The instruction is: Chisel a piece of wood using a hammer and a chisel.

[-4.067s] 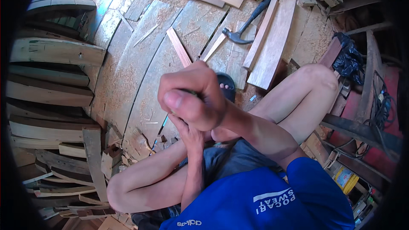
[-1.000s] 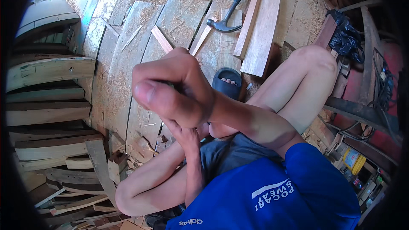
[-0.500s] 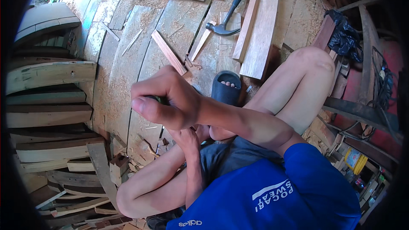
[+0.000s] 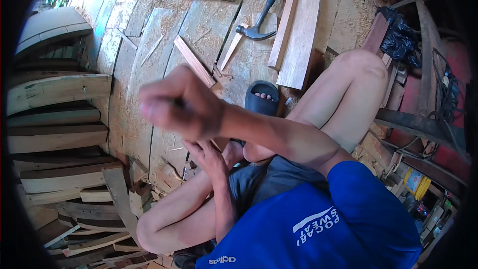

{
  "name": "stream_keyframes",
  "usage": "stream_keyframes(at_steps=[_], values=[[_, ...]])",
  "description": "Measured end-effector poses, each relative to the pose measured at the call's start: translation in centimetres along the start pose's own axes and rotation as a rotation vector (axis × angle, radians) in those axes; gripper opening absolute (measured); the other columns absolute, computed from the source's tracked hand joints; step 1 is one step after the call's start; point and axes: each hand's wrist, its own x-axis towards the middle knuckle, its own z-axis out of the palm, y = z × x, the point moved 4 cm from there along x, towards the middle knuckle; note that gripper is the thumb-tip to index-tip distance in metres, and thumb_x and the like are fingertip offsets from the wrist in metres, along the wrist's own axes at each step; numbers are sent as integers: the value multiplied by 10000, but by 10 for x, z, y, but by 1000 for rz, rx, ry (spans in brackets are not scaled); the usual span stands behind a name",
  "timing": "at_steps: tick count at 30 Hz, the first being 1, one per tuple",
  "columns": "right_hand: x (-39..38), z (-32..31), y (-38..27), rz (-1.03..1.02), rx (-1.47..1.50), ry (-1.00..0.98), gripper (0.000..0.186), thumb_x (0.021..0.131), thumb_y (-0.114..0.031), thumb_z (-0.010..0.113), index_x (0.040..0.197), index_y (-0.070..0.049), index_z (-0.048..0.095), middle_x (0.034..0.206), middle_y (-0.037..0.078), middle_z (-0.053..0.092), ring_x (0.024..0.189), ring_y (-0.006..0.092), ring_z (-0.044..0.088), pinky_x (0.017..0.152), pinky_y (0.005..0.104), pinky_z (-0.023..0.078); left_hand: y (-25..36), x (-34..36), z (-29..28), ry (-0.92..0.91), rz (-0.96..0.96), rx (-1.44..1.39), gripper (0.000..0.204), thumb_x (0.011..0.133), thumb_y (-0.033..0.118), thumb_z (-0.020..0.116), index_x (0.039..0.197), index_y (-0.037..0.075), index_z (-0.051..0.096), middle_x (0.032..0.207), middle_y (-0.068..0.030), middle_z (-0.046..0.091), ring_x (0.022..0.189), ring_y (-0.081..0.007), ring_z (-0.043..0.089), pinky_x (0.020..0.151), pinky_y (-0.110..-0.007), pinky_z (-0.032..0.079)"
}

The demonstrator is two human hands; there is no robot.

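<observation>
My right hand [image 4: 181, 104] is raised in a tight fist in front of me and smeared by motion. A dark bit of something shows within its grip, too blurred to name. Lower down and partly covered by that fist, my left hand [image 4: 210, 159] is held between my legs, close to my bare foot [image 4: 233, 152]. Its fingers look curled together, and whatever they hold is hidden. My other foot wears a dark slide sandal [image 4: 261, 103] on the plank floor.
A claw hammer [image 4: 259, 32] lies ahead beside a wide board [image 4: 301, 35] and a narrow wood strip [image 4: 193, 60]. Curved timbers [image 4: 59, 89] are stacked at the left. To the right are a black plastic bag [image 4: 400, 40], cables [image 4: 443, 92] and a yellow tub [image 4: 417, 185].
My right fist has moved slightly left and become blurred. More of my left hand shows below it, with its fingers shifted slightly left. The view has tilted a little.
</observation>
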Motion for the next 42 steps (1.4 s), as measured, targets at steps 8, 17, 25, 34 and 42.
stream_keyframes(at_steps=[8,17,25,34,42], values=[[-9,7,1,-28,-138,-101,380,839,-269,539,583,8,495,471,106,430,411,222,411,462,364,364,-6,-8,4,-68,89,163,399,1017,170,501,1309,-97,445,1284,-175,536,1162,-224,522,996,-341,394],[-13,0,3,-66,-83,-3,324,867,-227,536,626,-16,495,497,43,416,427,168,429,453,328,346,-4,-7,2,-22,45,173,435,1005,189,504,1314,-110,438,1249,-171,546,1155,-219,521,976,-335,407],[-13,3,3,-31,-24,-9,371,856,-304,546,633,-7,533,495,88,437,422,233,436,478,360,381,-2,-4,7,-2,-54,80,491,1032,219,483,1399,-66,326,1326,-186,475,1205,-256,486,1026,-358,375],[-20,-5,11,37,-105,-13,383,863,-300,524,617,-9,481,493,70,416,436,202,433,476,342,361,12,-7,10,-15,34,114,351,1044,305,487,1158,-13,392,1064,-83,458,931,-147,463,815,-268,405],[-40,-9,35,24,-143,32,380,868,-283,523,616,-10,448,506,51,382,441,166,374,460,330,324,-2,-2,6,14,10,43,385,1043,351,475,1140,-15,407,1065,-119,481,985,-186,481,898,-326,406]])
